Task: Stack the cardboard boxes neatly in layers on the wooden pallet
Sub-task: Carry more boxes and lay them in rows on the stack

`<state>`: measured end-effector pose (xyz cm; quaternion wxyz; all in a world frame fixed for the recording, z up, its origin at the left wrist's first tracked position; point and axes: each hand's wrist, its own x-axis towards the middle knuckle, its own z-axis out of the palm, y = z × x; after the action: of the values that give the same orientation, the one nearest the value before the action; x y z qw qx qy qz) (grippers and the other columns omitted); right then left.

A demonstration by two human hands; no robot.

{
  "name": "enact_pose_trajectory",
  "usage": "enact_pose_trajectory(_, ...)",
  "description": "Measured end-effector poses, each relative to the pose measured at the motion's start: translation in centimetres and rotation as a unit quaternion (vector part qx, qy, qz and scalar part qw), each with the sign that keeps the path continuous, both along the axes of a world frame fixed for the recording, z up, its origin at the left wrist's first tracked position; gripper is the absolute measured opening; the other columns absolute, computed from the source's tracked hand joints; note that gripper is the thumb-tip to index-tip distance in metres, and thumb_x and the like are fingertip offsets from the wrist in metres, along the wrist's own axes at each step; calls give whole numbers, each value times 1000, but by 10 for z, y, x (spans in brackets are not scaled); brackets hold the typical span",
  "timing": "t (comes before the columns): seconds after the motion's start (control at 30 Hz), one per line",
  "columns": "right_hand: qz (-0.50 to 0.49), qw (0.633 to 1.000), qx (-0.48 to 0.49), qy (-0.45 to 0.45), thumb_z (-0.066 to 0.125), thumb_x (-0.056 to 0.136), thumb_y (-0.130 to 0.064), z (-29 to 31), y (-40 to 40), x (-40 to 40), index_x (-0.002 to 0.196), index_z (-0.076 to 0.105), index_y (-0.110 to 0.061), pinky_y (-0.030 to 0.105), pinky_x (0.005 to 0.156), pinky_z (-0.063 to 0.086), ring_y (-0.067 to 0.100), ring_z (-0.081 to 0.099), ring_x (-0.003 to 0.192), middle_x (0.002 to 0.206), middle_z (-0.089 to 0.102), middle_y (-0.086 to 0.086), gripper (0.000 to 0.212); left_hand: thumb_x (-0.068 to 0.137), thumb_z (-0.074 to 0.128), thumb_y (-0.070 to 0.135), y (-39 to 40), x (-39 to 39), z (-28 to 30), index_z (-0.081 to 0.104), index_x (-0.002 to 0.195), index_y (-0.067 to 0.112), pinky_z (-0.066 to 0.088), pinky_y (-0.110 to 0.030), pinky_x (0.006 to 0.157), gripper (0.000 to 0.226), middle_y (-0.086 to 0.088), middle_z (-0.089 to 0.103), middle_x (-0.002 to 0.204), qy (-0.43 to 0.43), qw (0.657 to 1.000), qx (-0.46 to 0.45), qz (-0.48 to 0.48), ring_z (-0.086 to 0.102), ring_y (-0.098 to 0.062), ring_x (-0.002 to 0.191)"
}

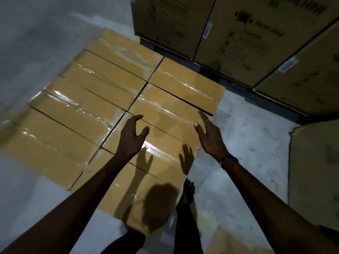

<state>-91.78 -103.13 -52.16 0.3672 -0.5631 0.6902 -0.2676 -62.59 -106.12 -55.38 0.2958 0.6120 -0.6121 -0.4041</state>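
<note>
1. two rows of taped cardboard boxes (102, 99) make up the layer below us, lying side by side with narrow dark seams between them. the wooden pallet is hidden under them, so we cannot check how the layer sits on it.
2. tall printed cartons (238, 33) stand just beyond the layer's far end, and another carton (315, 162) sits to our right on the concrete floor (247, 143). we judge both leave little room to swing a box, so we would bring it in low and straight.
3. the box in the right-hand row (165, 129) under our hands is the one we judge we are squaring. its seams to the neighbours should run straight and tight before anything goes on top.
4. our left hand (131, 136) hovers above that box with fingers loosely spread, holding nothing.
5. our right hand (211, 136) hangs over the layer's right edge, fingers straight and also empty. whether either hand touches the cardboard we cannot tell.
6. to finish well, we would press flat palms on the sides and nudge until the right edge lines up with the boxes beyond.
</note>
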Motion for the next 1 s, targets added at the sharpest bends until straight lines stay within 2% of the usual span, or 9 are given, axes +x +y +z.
enact_pose_trajectory(0.13,14,1000,-11,-6,47,108,-42,81,52,31,160,31,-21,38,121,35,14,37,148,162,39,-1,59,99,67,33,61,44,79,51,142,28,47,-41,99,46,10,52,145,27,999,7,31,51,-12,129)
enact_pose_trajectory(0.27,47,999,-23,-14,48,107,-39,146,95,63,159,33,-18,21,115,31,14,38,146,160,41,1,58,97,69,31,128,83,147,54,138,24,51,-43,98,45,6,57,141,34,996,-3,84,56,-16,126)
enact_pose_trajectory(0.4,92,994,-39,-36,51,107,-35,180,136,96,157,38,-17,32,119,35,13,42,143,157,46,0,55,97,70,33,206,116,190,54,136,28,53,-40,94,43,9,58,138,15,989,-16,147,58,-13,123)
enact_pose_trajectory(0.47,107,992,-31,-54,51,107,-38,190,154,112,157,39,-20,33,115,39,13,46,139,155,49,-3,54,96,70,36,244,127,204,54,136,30,52,-37,91,43,11,58,138,14,982,-20,189,59,-12,123)
enact_pose_trajectory(0.53,151,986,-20,-69,51,106,-39,198,176,131,156,39,-23,29,109,41,12,50,135,153,51,-6,54,95,71,36,287,133,217,55,134,30,51,-33,90,42,11,60,137,18,966,-23,258,60,-12,122)
enact_pose_trajectory(0.63,198,976,1,-92,52,106,-39,202,208,157,155,41,-25,27,103,44,7,55,127,148,54,-8,53,93,71,36,349,134,227,57,133,26,53,-37,95,43,8,62,134,27,936,-25,349,61,-13,120)
enact_pose_trajectory(0.8,307,943,43,-119,56,104,-35,204,258,208,151,46,-26,30,104,48,-22,55,108,140,59,-12,48,93,74,27,451,140,240,57,134,22,53,-34,97,44,7,61,135,43,875,-31,480,62,-11,118)
enact_pose_trajectory(0.9,373,917,50,-129,57,104,-35,215,290,249,150,47,-28,20,96,46,-25,54,106,140,58,-13,47,92,76,27,507,155,256,57,133,25,51,-27,89,46,12,60,135,39,838,-53,542,61,-6,117)
enact_pose_trajectory(1.0,422,895,41,-138,58,103,-35,231,318,294,151,46,-28,13,92,42,-24,54,108,141,58,-13,50,90,76,31,556,179,272,56,132,31,54,-29,85,47,15,58,136,26,810,-75,581,59,1,118)
